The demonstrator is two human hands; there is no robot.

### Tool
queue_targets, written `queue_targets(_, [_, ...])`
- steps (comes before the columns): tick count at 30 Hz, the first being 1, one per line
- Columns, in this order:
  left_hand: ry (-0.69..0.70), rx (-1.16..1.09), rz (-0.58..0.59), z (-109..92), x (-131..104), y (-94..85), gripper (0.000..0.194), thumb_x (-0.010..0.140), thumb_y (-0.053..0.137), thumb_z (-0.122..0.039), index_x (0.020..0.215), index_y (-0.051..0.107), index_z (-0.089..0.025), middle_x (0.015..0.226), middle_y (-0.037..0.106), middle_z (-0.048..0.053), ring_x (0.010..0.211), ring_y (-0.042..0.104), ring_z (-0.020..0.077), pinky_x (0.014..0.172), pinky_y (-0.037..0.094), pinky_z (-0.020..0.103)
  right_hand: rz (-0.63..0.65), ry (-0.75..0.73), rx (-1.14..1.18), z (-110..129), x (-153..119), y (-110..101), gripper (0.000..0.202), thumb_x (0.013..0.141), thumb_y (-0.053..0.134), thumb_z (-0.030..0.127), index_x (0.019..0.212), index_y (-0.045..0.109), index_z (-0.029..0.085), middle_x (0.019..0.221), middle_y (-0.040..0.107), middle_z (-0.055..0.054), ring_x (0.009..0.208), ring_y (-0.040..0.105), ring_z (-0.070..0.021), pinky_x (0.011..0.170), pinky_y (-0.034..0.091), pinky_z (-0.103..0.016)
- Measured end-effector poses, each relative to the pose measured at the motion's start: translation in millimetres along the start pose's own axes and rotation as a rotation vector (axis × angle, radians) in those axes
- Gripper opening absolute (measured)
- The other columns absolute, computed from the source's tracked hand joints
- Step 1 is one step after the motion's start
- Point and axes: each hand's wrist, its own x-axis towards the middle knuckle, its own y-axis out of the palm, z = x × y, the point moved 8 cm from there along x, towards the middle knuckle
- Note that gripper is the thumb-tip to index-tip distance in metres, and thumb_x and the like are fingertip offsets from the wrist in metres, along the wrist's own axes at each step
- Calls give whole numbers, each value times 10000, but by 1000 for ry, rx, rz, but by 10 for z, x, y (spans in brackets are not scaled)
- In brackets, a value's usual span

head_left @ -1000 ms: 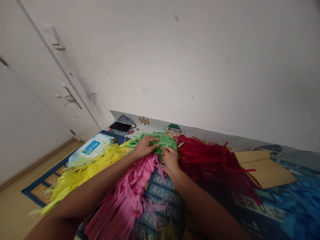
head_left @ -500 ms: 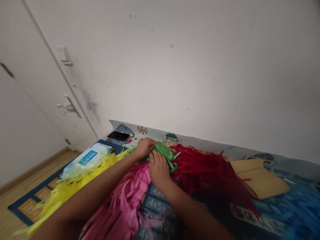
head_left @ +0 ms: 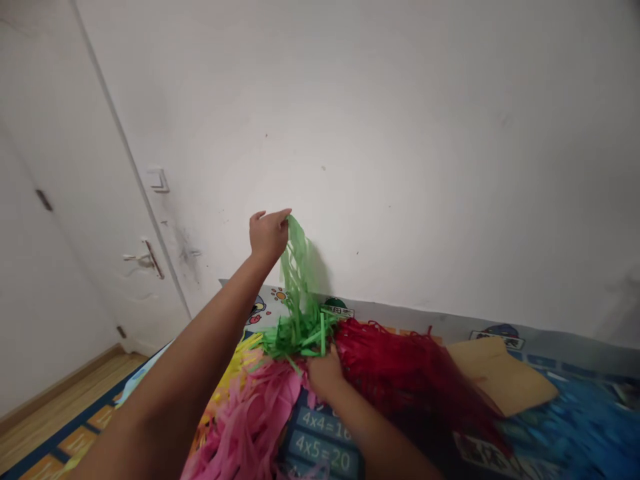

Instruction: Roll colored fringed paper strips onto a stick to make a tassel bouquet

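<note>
Green strips [head_left: 299,280] hang near vertical below left hand [head_left: 269,235]

Wall [head_left: 400,133] behind, mat [head_left: 325,443] underneath. Red strips [head_left: 390,360] right of green's bunched bottom, pink strips [head_left: 250,420] on near side. Brown envelope [head_left: 500,380] just beside red, contents not visible. Right hand [head_left: 326,375] nearer bunched end, grip hidden, can't tell. Left: narrow pinch on strip tops

On the mat [head_left: 293,427], blue panels [head_left: 325,455] are showing white figures: "4x4=16" is standing just above "4x5=20", and the frame's bottom edge is cutting another line. White labels [head_left: 496,339] along the pale border are bearing dark Chinese characters, too small and blurred to read surely.
</note>
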Motion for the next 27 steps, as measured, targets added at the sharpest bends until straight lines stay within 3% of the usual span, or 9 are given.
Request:
queue_targets(4, [62, 21, -138, -250, 294, -493, 337, 869, 467, -112, 1127, 663, -205, 982, 752, 39, 894, 674, 189, 1059, 305, 427, 134, -80, -293, 52, -110, 21, 160, 858, 661, 197, 1008, 686, 146, 1142, 659, -99, 1190, 522, -290, 1090, 251, -574])
queue_targets(6, [166, 62, -166, -466, 344, -625, 281, 874, 474, -123, 1043, 688, -191, 937, 752, 36, 875, 673, 190, 1064, 289, 442, 144, -101, -363, 130, -103, 2, 225, 807, 665, 138, 1028, 707, 139, 1212, 636, -154, 1269, 441, -338, 1114, 155, -586])
queue_targets(9, [359, 102, -145, -872, 257, -605, 242, 905, 467, -155, 943, 703, -192, 873, 751, 25, 844, 674, 178, 1063, 283, 443, 154, -155, -394, 386, -4, -7, 341, 762, 676, 154, 1098, 690, 95, 1363, 511, -225, 1353, 317, -383, 1120, 132, -582])
queue_targets(11, [435, 119, -80, -1099, 99, -479, 257, 914, 452, -150, 958, 701, -196, 815, 748, 19, 775, 675, 167, 1049, 297, 454, 183, -232, -365, 626, 38, -3, 343, 707, 713, 164, 1044, 708, 104, 1380, 503, -208, 1352, 335, -363, 1136, 157, -532])
queue_targets(14, [549, 150, 47, -1314, -308, -296, 283, 915, 426, -122, 926, 704, -178, 721, 730, 20, 675, 666, 162, 1038, 309, 476, 203, -361, -264, 934, -103, -79, 265, 657, 739, 173, 921, 727, 163, 1266, 620, -123, 1284, 442, -304, 1135, 217, -448])
queue_targets(18, [657, 94, 136, -1319, -1116, -327, 244, 894, 463, -101, 875, 701, -154, 801, 750, 50, 753, 692, 182, 1056, 325, 464, 77, -335, -50, 995, -639, -364, 279, 909, 514, 275, 1140, 644, 187, 1094, 686, -78, 1074, 596, -234, 1000, 397, -406])
queue_targets(21, [647, 14, 190, -1276, -1791, -426, 274, 876, 453, -73, 1039, 672, -97, 930, 755, 116, 904, 699, 228, 1041, 363, 479, -100, -177, 598, 831, -1004, -620, 367, 955, 460, 382, 1277, 541, 223, 1102, 669, -56, 988, 627, -196, 882, 476, -339])
queue_targets(24, [589, -34, 277, -1315, -2384, -466, 333, 897, 398, -88, 1127, 639, -73, 1073, 730, 146, 1003, 679, 243, 985, 437, 453, -246, 30, 1357, 561, -1155, -692, 466, 799, 667, 511, 1172, 604, 239, 1094, 674, -47, 1076, 592, -235, 936, 456, -371])
queue_targets(27, [544, -61, 321, -1437, -2824, -485, 372, 897, 365, -79, 1149, 638, -102, 1170, 697, 135, 1077, 651, 238, 964, 474, 416, -314, 191, 1686, 306, -1205, -740, 532, 752, 608, 679, 1034, 651, 230, 1068, 694, -59, 1090, 593, -264, 954, 454, -427])
